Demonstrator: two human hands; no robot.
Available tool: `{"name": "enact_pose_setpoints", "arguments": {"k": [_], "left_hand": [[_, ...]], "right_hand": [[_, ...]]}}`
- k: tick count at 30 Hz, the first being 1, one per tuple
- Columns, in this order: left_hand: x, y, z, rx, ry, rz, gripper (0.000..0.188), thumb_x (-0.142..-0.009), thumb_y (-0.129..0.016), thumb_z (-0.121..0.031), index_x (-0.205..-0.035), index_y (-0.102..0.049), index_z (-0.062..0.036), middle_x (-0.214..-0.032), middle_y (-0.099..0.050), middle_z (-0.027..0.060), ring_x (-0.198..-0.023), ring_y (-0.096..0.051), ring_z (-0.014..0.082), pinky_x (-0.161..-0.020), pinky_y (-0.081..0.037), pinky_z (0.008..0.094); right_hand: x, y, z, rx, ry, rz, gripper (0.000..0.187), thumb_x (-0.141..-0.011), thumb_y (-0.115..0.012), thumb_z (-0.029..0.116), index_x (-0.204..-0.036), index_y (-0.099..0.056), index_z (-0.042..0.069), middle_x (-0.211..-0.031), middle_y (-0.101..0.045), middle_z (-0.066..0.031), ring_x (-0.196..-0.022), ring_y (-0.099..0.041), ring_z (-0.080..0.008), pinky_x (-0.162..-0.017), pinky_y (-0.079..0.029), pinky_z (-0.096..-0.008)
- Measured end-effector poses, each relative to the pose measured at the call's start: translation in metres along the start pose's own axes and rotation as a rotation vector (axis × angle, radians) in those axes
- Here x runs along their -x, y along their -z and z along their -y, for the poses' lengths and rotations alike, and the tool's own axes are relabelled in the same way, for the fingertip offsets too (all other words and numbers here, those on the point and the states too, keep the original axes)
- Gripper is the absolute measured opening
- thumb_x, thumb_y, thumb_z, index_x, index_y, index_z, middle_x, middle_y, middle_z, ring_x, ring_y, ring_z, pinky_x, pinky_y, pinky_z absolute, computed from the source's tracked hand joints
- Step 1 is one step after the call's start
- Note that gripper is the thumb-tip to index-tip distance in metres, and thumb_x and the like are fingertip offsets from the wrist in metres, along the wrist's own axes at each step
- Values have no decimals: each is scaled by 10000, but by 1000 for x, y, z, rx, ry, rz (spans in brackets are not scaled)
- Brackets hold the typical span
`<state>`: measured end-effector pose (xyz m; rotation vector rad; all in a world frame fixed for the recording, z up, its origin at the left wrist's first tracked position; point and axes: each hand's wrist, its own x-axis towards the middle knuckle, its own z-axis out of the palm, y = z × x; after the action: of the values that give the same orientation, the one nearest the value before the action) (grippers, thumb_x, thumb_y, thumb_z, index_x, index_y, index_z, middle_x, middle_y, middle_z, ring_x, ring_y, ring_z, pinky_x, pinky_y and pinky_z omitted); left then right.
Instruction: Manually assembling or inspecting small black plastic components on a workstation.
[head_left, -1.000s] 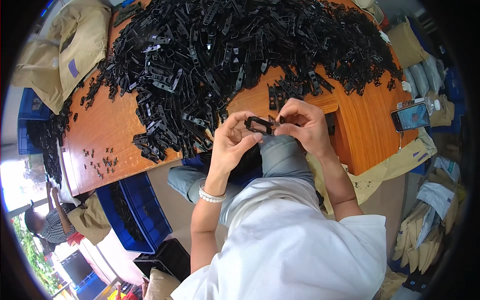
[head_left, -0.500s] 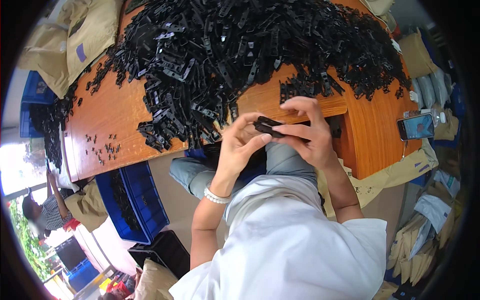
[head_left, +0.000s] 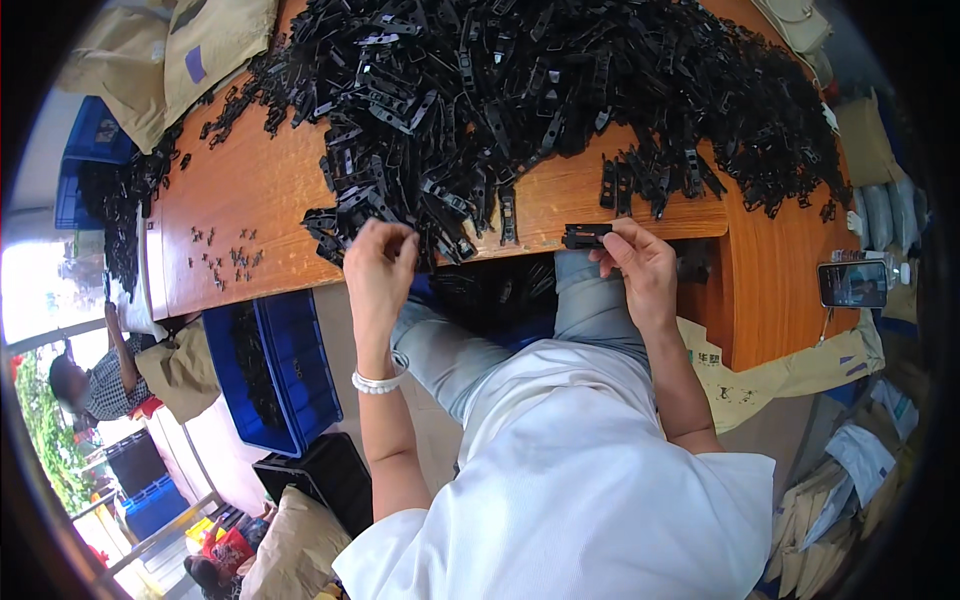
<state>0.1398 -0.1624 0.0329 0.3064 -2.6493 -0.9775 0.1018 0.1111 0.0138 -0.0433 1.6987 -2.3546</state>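
My right hand (head_left: 645,262) pinches a small black plastic clip-like part (head_left: 588,236) between thumb and fingers, just off the table's front edge. My left hand (head_left: 378,262), with a pale beaded bracelet (head_left: 378,383) at the wrist, is at the near edge of a big heap of similar black parts (head_left: 480,100). Its fingers are curled in, and whether anything is in them is hidden. A smaller cluster of black parts (head_left: 655,175) lies on the wooden table (head_left: 560,190) beyond my right hand.
Several tiny dark pieces (head_left: 225,258) lie on the table's left part. A blue crate (head_left: 300,375) with black parts stands below, beside a black crate (head_left: 325,480). A phone (head_left: 852,284) is at the right. Brown sacks (head_left: 215,60) rest far left; a person (head_left: 105,385) sits beyond.
My hands were together, holding dark plastic between them. My left hand has moved left to the heap, while the right has shifted slightly right with the black part.
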Motion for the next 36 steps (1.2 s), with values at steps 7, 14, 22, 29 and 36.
{"name": "enact_pose_setpoints", "arguments": {"k": [7,14,22,29,36], "left_hand": [[45,-27,-1,-217,62,-134,113,-716,-671,-97,-742,-602,-12,-701,-522,103,-596,-545,251,-533,-420,317],[51,-37,-9,-4,-49,-487,99,-754,-629,-14,-835,-573,-10,-742,-553,80,-606,-559,188,-551,-449,272],[38,-19,-53,1074,501,275,237,-870,-527,-123,-956,-588,88,-725,-605,125,-480,-530,123,-444,-429,205],[44,-42,-63,1062,530,273,416,-925,-441,-304,-717,-586,24,-492,-486,17,-407,-405,60,-388,-304,189],[36,-43,-77,964,321,343,118,-767,-663,-83,-783,-612,23,-727,-520,-2,-605,-432,49,-534,-338,183]], "right_hand": [[1,-7,-8,19,-134,64,108,-819,-573,47,-848,-606,-51,-823,-558,-60,-678,-570,-126,-539,-420,-204],[0,-12,-15,136,5,82,110,-794,-591,25,-879,-637,-27,-853,-573,-62,-661,-521,-95,-544,-408,-195],[2,-36,3,249,87,245,61,-765,-608,-9,-809,-607,-51,-831,-575,-69,-657,-546,-95,-561,-425,-190],[10,-45,13,459,172,115,68,-758,-628,-3,-773,-592,-59,-722,-569,-70,-545,-552,-104,-538,-437,-201],[10,-34,7,457,100,106,134,-756,-644,5,-866,-593,-50,-735,-573,-45,-632,-551,-78,-576,-429,-192]]}}
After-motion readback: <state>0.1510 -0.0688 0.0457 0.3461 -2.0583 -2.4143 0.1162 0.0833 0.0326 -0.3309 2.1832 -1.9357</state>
